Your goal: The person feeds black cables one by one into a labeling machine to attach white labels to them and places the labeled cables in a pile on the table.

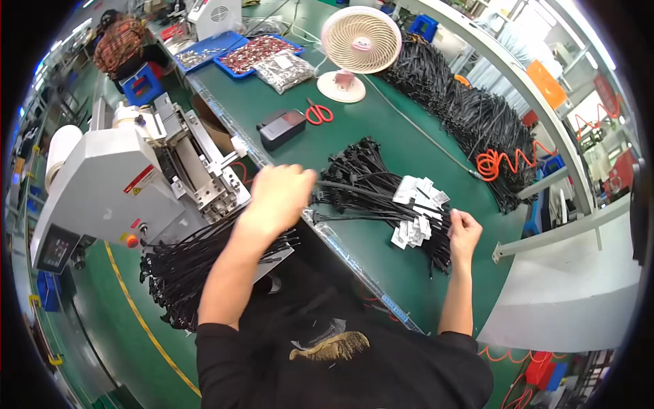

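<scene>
My left hand [281, 194] is closed in a fist above the bench's near edge, around the end of a black cable [351, 186] that runs to the right. My right hand [464, 233] is pinched at the right side of the pile, on black cable ends; the exact piece between its fingertips is partly hidden. Between the hands lies a pile of black cables [361, 163] on the green bench, with white paper labels [412, 230] bunched at its right part. Another bundle of black cables [184, 273] rests to the left of my left forearm, below the machine.
A grey machine [116, 180] stands at left beside the green bench [409, 146]. On the bench are a black box [281, 129], red-handled scissors [318, 112], a fan [361, 44] and blue trays [231, 71]. A long cable heap [463, 95] lies behind. Someone in plaid [119, 44] sits far left.
</scene>
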`<action>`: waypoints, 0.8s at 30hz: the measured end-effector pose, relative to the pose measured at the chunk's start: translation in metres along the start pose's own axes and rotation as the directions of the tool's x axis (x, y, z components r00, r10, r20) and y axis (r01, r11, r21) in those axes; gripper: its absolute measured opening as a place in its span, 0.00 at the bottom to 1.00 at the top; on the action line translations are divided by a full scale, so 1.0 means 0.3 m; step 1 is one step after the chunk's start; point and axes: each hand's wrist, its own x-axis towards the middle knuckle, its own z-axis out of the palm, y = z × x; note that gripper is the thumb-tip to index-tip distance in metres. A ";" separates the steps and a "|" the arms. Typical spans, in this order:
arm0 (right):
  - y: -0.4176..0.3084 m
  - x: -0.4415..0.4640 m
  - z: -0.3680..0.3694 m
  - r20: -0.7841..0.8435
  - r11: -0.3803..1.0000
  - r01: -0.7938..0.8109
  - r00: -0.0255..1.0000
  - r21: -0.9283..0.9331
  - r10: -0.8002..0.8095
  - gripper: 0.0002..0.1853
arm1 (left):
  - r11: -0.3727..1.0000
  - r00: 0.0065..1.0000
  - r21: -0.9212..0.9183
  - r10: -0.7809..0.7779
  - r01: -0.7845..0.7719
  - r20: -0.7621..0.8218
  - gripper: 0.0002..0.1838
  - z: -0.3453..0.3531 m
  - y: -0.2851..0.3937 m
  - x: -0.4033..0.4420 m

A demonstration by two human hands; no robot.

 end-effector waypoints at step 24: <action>-0.011 0.195 0.545 0.861 0.622 0.756 0.441 -0.205 -0.252 0.26 | 0.775 0.705 -0.312 -0.631 0.550 -0.325 0.12 0.326 -0.338 -0.727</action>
